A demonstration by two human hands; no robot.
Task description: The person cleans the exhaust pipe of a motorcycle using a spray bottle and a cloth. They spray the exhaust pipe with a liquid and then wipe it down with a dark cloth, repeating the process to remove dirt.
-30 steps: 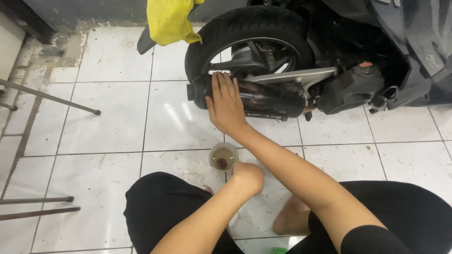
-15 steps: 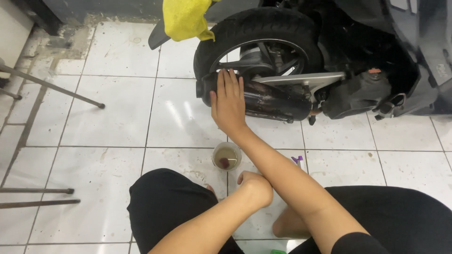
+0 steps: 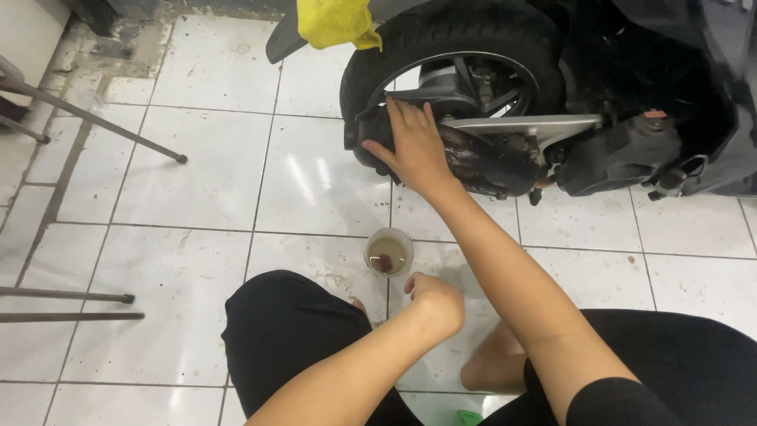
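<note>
The person squats on the white tiled floor (image 3: 197, 197) beside the rear wheel (image 3: 457, 63) of a scooter. The right hand (image 3: 414, 146) lies open and flat, fingers spread, on the black exhaust muffler (image 3: 489, 162), which runs low along the wheel, under the silver arm (image 3: 528, 126). The hand covers the rear end of the muffler and grips nothing. The left hand (image 3: 438, 304) is closed into a loose fist just beside a small clear cup (image 3: 389, 252); I cannot tell if something small is inside the fist. The cup stands upright on the floor, between the person's knees and the muffler, close to a tile joint. It holds a little brownish liquid and one dark small piece at the bottom.

A yellow cloth (image 3: 335, 22) hangs over the mudguard at the top of the view. Thin metal legs (image 3: 95, 118) reach in from the left edge of the floor, well apart from the hands.

To do this step well, I think the right palm must press evenly, so the muffler stays steady and does not swing. The left hand should move carefully near the cup, because a small knock can tip it and spill the liquid on the tiles. It is also wise to keep the forearm away from the tyre.
</note>
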